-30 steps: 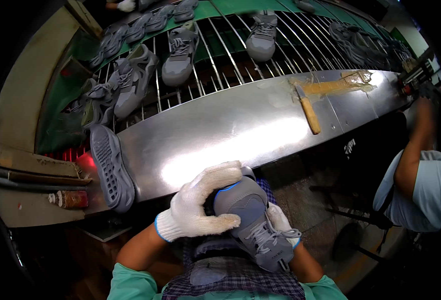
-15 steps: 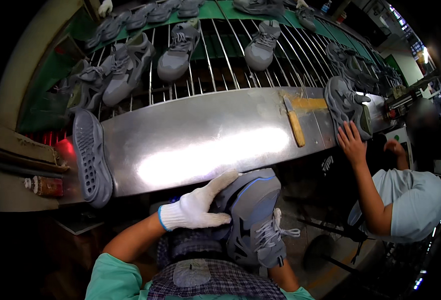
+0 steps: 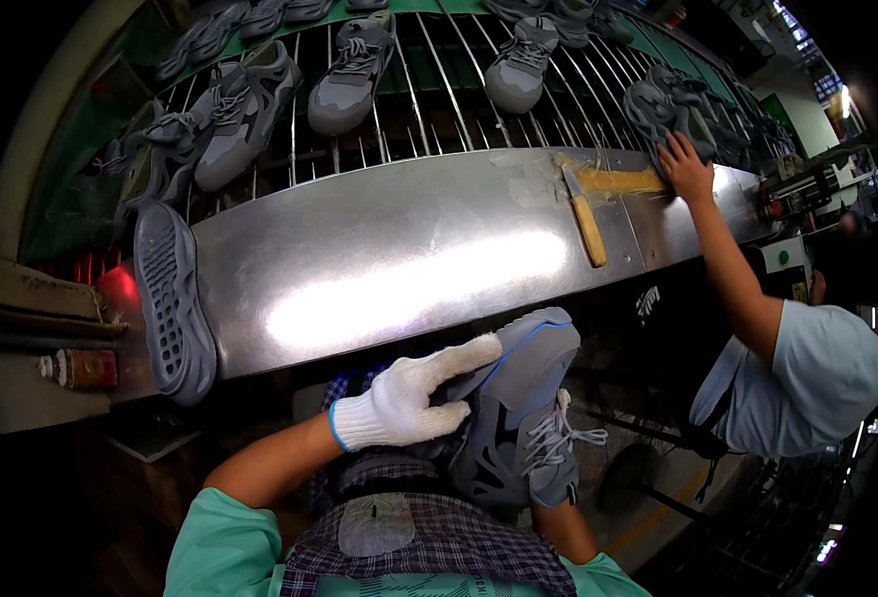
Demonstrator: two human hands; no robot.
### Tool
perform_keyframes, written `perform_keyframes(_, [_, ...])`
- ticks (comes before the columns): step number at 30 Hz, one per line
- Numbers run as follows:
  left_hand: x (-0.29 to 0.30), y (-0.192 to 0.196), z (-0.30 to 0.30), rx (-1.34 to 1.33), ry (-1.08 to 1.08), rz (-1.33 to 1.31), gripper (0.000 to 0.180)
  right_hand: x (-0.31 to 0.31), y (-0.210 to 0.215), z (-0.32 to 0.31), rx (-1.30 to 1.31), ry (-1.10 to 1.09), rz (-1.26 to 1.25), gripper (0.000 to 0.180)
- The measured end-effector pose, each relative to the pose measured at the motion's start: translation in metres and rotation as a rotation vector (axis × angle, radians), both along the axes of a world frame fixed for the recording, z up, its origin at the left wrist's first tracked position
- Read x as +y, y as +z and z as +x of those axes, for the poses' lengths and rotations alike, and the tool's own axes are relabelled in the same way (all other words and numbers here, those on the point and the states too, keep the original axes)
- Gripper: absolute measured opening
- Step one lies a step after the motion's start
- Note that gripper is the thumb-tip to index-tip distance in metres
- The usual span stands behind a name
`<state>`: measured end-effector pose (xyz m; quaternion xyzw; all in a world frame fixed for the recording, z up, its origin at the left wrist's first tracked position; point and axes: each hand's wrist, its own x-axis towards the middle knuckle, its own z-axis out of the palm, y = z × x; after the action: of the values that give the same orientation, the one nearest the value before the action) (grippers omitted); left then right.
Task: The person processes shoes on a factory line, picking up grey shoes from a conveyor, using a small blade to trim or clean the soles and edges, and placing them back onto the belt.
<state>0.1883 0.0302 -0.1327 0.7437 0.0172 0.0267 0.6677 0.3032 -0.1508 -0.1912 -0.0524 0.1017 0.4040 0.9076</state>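
A grey lace-up shoe [image 3: 519,418] is raised over my lap, toe pointing away from me. A bright blue line curves along its toe edge, between the upper and the sole. My left hand [image 3: 409,395], in a white knitted glove, grips the sole side near the toe, fingers on the far part and thumb lower down. From below, my right forearm [image 3: 565,534] reaches up to the heel end; the shoe hides that hand and its fingers. A loose grey sole [image 3: 174,303] lies tread up at the left end of the metal table [image 3: 369,239].
A wooden-handled knife [image 3: 586,224] lies by tan tape on the table. Behind, a rod rack [image 3: 429,90] carries several grey shoes. At right, a co-worker's hand [image 3: 690,171] touches a shoe [image 3: 653,114]. A small red-labelled bottle [image 3: 86,368] lies at far left.
The shoe and my left hand have shifted slightly up and right. The co-worker's hand and shoe have moved from the table's right end toward the rack. The whole view has shifted a little.
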Motion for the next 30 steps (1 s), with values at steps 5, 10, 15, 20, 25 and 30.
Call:
perform_keyframes(5, [-0.011,-0.003,-0.004,-0.011,0.054,-0.011,0.085,-0.009,0.009,0.009,-0.204,0.244,0.397,0.052])
perform_keyframes(10, [-0.036,0.015,-0.013,-0.066,0.183,0.059,0.094,-0.028,-0.010,0.001,0.083,0.196,0.530,0.081])
perform_keyframes(15, [-0.051,0.031,-0.030,-0.167,0.318,0.107,0.108,-0.008,0.012,0.010,-0.597,0.511,-0.446,0.094])
perform_keyframes(20, [0.008,0.084,-0.009,-0.019,0.288,-0.129,0.079,0.037,0.057,0.004,-0.762,0.372,-0.581,0.071])
perform_keyframes(25, [0.040,0.112,0.006,-0.073,0.216,-0.131,0.063,0.067,0.079,-0.025,-1.143,0.393,-0.842,0.048])
perform_keyframes(30, [0.058,0.086,-0.021,-0.116,0.425,-0.265,0.047,0.018,0.049,-0.022,-0.754,0.752,-0.886,0.062])
